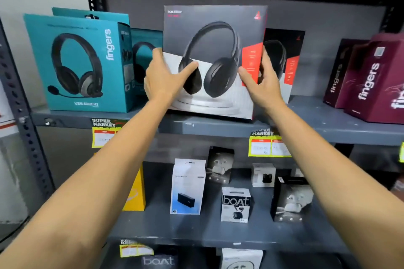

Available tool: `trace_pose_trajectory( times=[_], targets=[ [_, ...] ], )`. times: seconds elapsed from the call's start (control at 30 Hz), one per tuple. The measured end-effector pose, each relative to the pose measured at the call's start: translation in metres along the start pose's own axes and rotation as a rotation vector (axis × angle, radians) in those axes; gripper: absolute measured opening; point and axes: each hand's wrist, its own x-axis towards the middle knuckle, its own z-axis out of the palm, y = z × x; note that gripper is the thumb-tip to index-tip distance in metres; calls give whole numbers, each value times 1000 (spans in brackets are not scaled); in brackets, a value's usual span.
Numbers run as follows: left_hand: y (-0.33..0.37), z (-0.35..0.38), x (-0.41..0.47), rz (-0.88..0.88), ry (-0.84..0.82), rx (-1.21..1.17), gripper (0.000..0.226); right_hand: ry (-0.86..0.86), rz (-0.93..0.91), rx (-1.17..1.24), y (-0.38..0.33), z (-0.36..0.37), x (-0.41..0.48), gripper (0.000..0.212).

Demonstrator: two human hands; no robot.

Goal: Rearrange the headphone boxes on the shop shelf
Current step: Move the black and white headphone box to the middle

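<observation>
A grey headphone box (215, 28) with a red side panel stands at the front edge of the upper shelf (218, 126). My left hand (162, 76) grips its left edge, thumb across the front. My right hand (263, 78) clasps its right edge over the red panel. Behind it on the right stands a similar black and red box (286, 59), partly hidden. Left of it are teal "fingers" headset boxes (80, 63), one more (144, 50) half hidden behind my left hand. Maroon "fingers" boxes (371, 81) stand at the far right.
The lower shelf (196, 233) carries small earbud and speaker boxes: a white and blue box (189, 188), a "boat" box (235, 204), a dark box (290, 200) and a yellow box (136, 194). Yellow price tags (270, 145) hang on the shelf edge. A perforated steel post (24, 120) is at left.
</observation>
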Motion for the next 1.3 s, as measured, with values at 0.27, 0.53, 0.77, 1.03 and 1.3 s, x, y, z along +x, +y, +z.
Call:
trace_pose_trajectory(
  times=[0.27,0.53,0.77,1.03,1.3],
  targets=[
    [66,-23,-2,99,207,165,83,75,-41,187,-35,-60,22,21],
    [74,24,-33,114,30,68,72,2,-69,36,-12,-111,17,39],
    [76,82,-60,157,-83,-91,61,29,-18,-148,44,-153,15,40],
    [74,103,-71,183,-32,-36,65,2,101,-70,81,-158,7,57],
    [73,97,-76,168,-52,49,62,127,102,-216,81,-151,4,60]
  ],
)
